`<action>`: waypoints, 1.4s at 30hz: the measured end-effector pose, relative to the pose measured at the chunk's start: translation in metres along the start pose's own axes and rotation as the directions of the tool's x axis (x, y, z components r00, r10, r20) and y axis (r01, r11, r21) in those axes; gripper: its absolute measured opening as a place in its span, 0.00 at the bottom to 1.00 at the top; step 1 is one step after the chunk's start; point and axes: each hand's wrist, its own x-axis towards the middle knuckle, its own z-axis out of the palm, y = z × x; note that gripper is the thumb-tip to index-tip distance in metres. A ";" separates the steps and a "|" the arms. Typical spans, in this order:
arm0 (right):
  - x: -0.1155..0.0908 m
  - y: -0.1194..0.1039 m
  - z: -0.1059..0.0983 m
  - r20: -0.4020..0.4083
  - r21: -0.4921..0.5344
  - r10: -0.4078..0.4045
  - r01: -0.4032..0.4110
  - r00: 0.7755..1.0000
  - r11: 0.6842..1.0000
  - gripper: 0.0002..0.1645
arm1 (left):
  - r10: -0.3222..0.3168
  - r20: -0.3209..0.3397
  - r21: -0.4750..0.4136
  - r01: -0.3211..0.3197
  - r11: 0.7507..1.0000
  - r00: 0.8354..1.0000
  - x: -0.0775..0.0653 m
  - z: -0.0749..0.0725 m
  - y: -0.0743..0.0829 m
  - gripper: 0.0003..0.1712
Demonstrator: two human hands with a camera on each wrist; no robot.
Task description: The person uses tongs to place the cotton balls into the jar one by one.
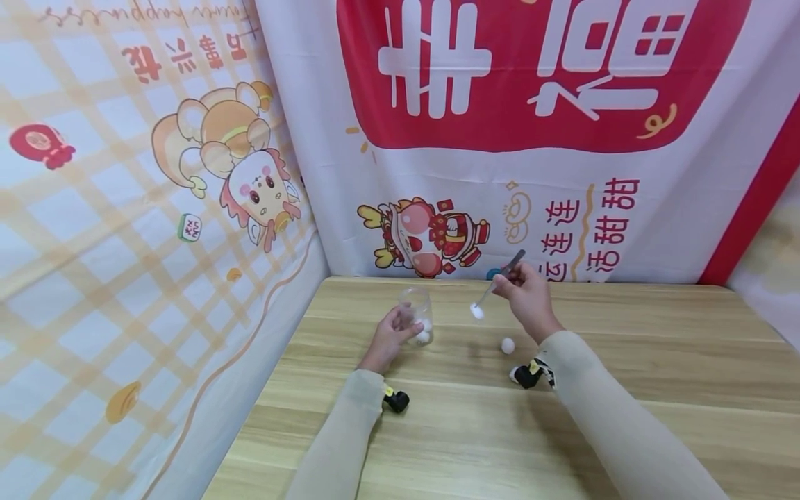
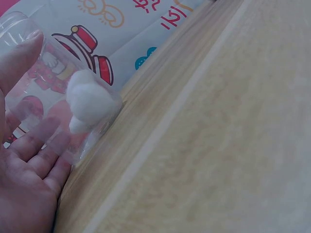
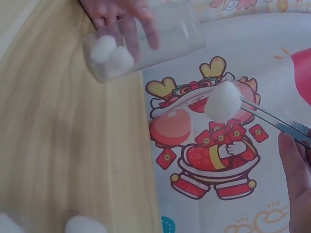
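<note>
My left hand (image 1: 389, 339) grips a clear plastic jar (image 1: 415, 298), thumb on one side and fingers behind the other. A few white cotton balls (image 2: 90, 99) lie at the bottom of the jar, which stands slightly tilted at the table in the left wrist view. My right hand (image 1: 530, 300) pinches metal tweezers (image 3: 272, 119). Between the tweezers' tips hangs one cotton ball (image 3: 223, 102), in the air to the right of the jar. Below the right hand, another cotton ball (image 1: 507, 345) lies on the table.
A further white ball (image 1: 514, 374) shows partly behind the right wrist camera (image 1: 528, 376). The wooden table (image 1: 450, 437) meets a printed cloth (image 1: 325, 208) along its back edge. A checked cloth (image 1: 94, 278) hangs at the left.
</note>
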 end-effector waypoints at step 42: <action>0.024 -0.039 0.045 0.023 0.062 -0.039 0.037 0.999 0.997 0.15 | -0.019 0.026 -0.028 0.020 0.999 0.999 -0.003 -0.001 0.009 0.43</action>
